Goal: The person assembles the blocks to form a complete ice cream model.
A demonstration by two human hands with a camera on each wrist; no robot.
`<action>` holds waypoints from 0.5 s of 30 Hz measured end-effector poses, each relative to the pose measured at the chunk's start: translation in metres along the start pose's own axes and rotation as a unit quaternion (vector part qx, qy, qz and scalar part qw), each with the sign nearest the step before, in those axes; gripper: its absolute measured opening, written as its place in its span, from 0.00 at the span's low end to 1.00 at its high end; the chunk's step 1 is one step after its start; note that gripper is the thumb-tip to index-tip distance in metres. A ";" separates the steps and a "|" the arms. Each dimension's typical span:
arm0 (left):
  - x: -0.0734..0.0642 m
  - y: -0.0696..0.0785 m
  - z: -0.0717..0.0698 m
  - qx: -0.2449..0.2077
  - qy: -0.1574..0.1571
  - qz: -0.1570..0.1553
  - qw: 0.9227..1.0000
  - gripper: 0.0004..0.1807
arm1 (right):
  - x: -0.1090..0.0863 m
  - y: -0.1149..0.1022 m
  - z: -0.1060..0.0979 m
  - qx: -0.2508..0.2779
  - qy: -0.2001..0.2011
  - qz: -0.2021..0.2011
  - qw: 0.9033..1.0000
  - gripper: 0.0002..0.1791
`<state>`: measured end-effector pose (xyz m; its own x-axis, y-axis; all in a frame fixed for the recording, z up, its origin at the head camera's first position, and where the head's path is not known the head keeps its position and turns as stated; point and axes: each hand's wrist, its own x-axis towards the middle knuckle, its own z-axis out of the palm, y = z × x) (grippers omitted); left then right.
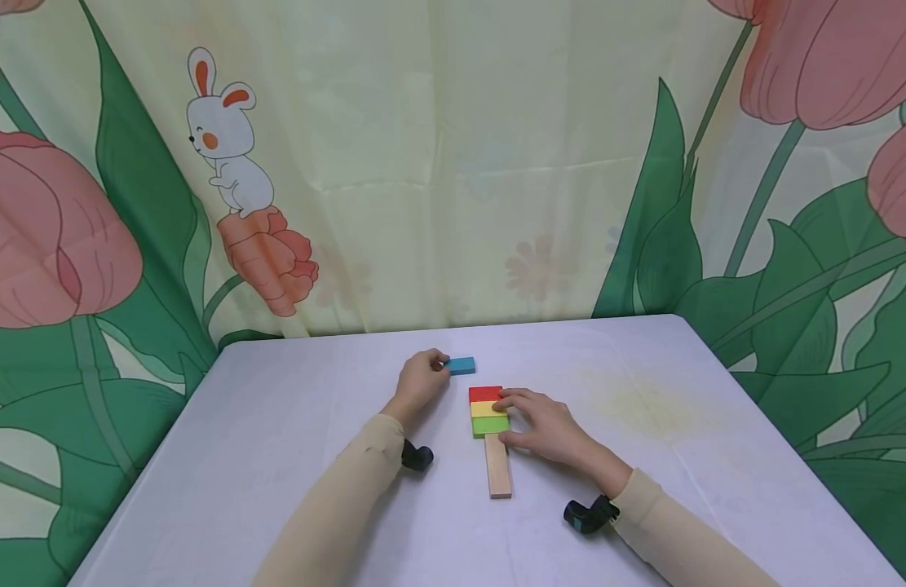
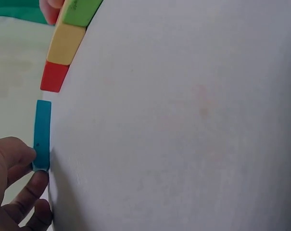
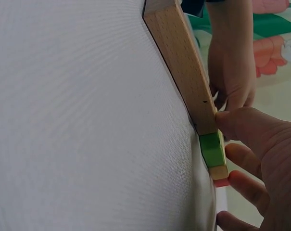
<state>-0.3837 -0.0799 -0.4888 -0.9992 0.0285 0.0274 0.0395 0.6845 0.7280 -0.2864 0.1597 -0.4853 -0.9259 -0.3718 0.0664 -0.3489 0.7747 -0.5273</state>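
Observation:
My left hand (image 1: 420, 378) pinches a blue block (image 1: 462, 366) by its left end, near the table's far edge. In the left wrist view, a thumb and finger meet at the near end of that blue block (image 2: 42, 132). To its lower right lie a red block (image 1: 485, 394), a yellow block (image 1: 485, 409) and a green block (image 1: 490, 425), edge to edge. A plain wooden block (image 1: 498, 466) runs lengthwise toward me from the green one. My right hand (image 1: 551, 428) touches this row from the right, its thumb near the wood-green joint, fingers spread along the coloured blocks.
A white cloth covers the table (image 1: 262, 456), with a yellowish stain at its right. Behind stands a curtain (image 1: 438, 163) printed with tulips and a rabbit. Each wrist wears a small black camera (image 1: 417, 456).

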 end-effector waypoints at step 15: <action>-0.001 0.014 0.013 0.032 -0.013 0.028 0.999 0.12 | 0.000 0.001 0.000 0.001 -0.001 -0.003 1.000 0.24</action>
<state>-0.3826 -0.0602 -0.4876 -0.9951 0.0866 0.0475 0.0957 0.7267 0.6802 -0.2869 0.1605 -0.4853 -0.9233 -0.3780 0.0679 -0.3546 0.7710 -0.5290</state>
